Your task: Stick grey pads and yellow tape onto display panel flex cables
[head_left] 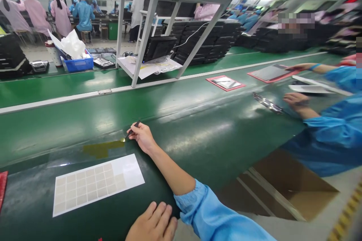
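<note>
Tweezers (pixel 130 133) pinched between right fingers (pixel 136 129), tip beyond

Wearer's hands: two, one left hand (pixel 152 224), one right hand (pixel 143 138)
Slim dark tool (pixel 132 131): 1
White sheet (pixel 128 167): 1, its small beige squares (pixel 80 183) too faint to count surely
Amber film patch (pixel 103 149): 1
Red-edged pads (pixel 209 79) toward right: 2
Other hands (pixel 296 100), far right: 2
White strips (pixel 309 89) by them: 2
Metal stand (pixel 149 33): 1
Blue bin (pixel 79 64): 1
Pink coats (pixel 60 16), far left: 3
Blue coat (pixel 83 13) beside those: 1
Black stacks (pixel 203 41): several, blurred
</note>
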A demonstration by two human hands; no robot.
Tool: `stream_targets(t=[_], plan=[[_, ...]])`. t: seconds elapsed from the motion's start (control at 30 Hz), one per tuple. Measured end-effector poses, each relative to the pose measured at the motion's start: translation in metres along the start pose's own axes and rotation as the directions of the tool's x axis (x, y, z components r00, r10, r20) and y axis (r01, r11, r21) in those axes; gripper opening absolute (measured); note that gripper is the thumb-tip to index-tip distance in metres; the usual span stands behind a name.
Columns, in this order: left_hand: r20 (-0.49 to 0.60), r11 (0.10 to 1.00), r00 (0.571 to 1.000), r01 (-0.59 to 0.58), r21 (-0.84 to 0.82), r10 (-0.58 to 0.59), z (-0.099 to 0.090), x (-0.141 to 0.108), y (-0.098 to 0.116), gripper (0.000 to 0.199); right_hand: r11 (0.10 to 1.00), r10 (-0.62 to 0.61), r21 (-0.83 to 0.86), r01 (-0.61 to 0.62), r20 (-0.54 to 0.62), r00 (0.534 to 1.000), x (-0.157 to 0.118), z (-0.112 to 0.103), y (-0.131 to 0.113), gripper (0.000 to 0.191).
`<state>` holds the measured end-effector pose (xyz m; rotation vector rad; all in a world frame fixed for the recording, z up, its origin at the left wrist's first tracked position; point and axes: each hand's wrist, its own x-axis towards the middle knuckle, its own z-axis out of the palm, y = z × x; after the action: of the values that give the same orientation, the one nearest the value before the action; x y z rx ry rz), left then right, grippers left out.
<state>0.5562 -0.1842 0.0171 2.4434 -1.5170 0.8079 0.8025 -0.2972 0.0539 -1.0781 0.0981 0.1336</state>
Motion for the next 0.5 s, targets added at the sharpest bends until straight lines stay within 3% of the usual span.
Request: stream_targets(t=[0.17, 0.3, 0.5], plan=[[-0.043, 1.000, 0.999, 0.014, 0.023, -0.013, 0.011, -0.005, 0.007, 0.038, 1.000, 0.012, -0.003, -0.012, -0.018, 1.000, -0.004, 0.001, -0.001, 0.063], [-0.011, 0.999, 1.000, 0.003, 0.037, -0.002, 0.019, -0.011, 0.015, 0.041, 1.000, 0.027, 0.004, -0.027, -0.024, 0.999, -0.007, 0.000, 0.000, 0.063], [-0.023, 0.999, 0.999, 0.030, 0.041, -0.029, 0.022, -0.010, 0.018, 0.034, 1.000, 0.029, 0.005, -0.029, -0.033, 0.999, -0.008, -0.001, 0.003, 0.063]])
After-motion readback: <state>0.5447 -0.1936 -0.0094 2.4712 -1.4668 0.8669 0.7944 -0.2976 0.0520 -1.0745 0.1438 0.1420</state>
